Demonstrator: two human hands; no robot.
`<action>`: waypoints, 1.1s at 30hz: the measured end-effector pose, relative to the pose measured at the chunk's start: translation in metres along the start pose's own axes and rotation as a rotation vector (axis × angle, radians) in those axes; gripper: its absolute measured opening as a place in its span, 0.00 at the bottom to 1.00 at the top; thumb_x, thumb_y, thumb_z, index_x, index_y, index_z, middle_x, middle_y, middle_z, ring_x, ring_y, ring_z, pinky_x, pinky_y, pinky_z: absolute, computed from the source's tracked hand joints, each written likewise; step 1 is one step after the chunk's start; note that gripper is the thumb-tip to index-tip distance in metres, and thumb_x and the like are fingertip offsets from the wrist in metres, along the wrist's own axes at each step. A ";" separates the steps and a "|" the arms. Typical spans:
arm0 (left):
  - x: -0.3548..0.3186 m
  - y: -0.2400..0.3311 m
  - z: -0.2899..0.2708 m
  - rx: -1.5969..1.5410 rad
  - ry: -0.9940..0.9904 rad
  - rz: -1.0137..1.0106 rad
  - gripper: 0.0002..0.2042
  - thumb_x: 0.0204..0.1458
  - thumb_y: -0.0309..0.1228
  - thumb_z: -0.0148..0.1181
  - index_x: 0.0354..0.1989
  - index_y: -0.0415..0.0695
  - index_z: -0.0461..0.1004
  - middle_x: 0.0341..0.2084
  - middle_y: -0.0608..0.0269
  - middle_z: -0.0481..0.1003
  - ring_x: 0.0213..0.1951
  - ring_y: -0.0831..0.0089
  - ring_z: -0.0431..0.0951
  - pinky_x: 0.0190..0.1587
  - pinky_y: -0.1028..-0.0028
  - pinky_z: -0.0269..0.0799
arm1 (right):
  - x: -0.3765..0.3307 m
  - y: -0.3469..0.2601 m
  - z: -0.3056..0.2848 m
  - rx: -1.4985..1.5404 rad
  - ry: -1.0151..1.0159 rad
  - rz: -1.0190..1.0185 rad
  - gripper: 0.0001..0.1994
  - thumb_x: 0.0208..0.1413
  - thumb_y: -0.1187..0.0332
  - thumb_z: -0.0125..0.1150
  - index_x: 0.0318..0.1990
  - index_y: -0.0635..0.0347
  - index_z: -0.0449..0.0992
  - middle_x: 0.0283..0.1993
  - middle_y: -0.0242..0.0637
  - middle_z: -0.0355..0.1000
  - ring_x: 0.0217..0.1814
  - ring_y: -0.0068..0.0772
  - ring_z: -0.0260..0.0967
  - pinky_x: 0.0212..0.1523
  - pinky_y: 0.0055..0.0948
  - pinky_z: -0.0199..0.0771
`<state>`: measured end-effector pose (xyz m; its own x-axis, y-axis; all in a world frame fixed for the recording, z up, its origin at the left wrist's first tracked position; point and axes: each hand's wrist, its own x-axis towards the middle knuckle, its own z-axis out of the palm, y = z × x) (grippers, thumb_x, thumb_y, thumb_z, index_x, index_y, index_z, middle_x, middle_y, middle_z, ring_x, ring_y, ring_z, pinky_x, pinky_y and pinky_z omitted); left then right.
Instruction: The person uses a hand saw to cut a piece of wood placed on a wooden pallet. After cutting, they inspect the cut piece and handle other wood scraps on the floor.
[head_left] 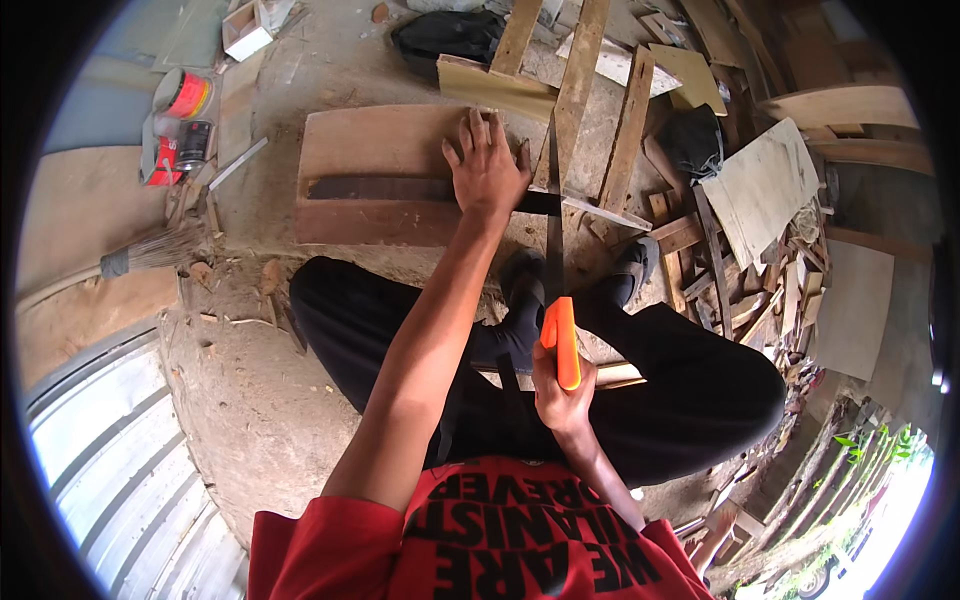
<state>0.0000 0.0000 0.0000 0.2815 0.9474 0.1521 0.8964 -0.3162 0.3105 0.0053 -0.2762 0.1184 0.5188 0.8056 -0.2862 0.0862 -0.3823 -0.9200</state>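
My right hand (562, 392) is closed around the orange handle of a handsaw (566, 345). The saw's long dark blade points away from me and crosses the right end of a dark flat strip (380, 189). That strip lies across a wide brown wooden board (375, 140) on the ground. With fingers spread, my left hand (487, 165) rests flat over the strip and the board, left of the blade. The blade's teeth and any cut are too small to make out.
Wooden slats (578, 90) lie beyond the blade. Scrap wood is heaped at right around a pale panel (762, 190). At left are a broom (150, 255) and a red can (182, 93). A black bag (448, 40) lies at the back. My bent legs flank the saw.
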 end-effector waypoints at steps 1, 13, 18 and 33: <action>-0.002 0.001 0.000 -0.001 0.013 0.006 0.31 0.58 0.51 0.53 0.66 0.47 0.61 0.69 0.53 0.58 0.70 0.55 0.55 0.68 0.39 0.47 | -0.001 0.004 -0.003 0.022 0.002 0.003 0.12 0.59 0.71 0.60 0.25 0.66 0.69 0.15 0.32 0.64 0.16 0.20 0.59 0.19 0.27 0.58; -0.008 -0.031 -0.027 0.038 0.077 0.110 0.17 0.57 0.43 0.56 0.46 0.41 0.71 0.45 0.49 0.74 0.50 0.52 0.74 0.53 0.50 0.65 | 0.000 0.005 0.001 0.119 0.053 -0.016 0.12 0.58 0.74 0.60 0.23 0.64 0.67 0.14 0.34 0.62 0.16 0.22 0.56 0.18 0.31 0.56; -0.013 -0.048 -0.033 -0.107 0.131 0.237 0.14 0.59 0.36 0.54 0.22 0.43 0.74 0.22 0.55 0.77 0.30 0.54 0.78 0.38 0.57 0.72 | -0.002 0.004 0.005 0.036 0.085 -0.125 0.14 0.57 0.72 0.62 0.22 0.64 0.66 0.13 0.38 0.60 0.13 0.26 0.55 0.17 0.33 0.56; -0.021 -0.053 -0.027 0.065 0.105 0.350 0.04 0.54 0.28 0.54 0.35 0.43 0.73 0.37 0.57 0.78 0.44 0.58 0.77 0.46 0.59 0.70 | 0.006 0.007 0.024 0.126 -0.062 -0.057 0.12 0.60 0.66 0.64 0.29 0.66 0.74 0.17 0.40 0.67 0.19 0.23 0.63 0.23 0.29 0.64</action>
<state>-0.0625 -0.0041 0.0056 0.5412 0.7715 0.3345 0.7730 -0.6130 0.1633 -0.0113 -0.2630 0.1034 0.4625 0.8521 -0.2449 0.0046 -0.2784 -0.9604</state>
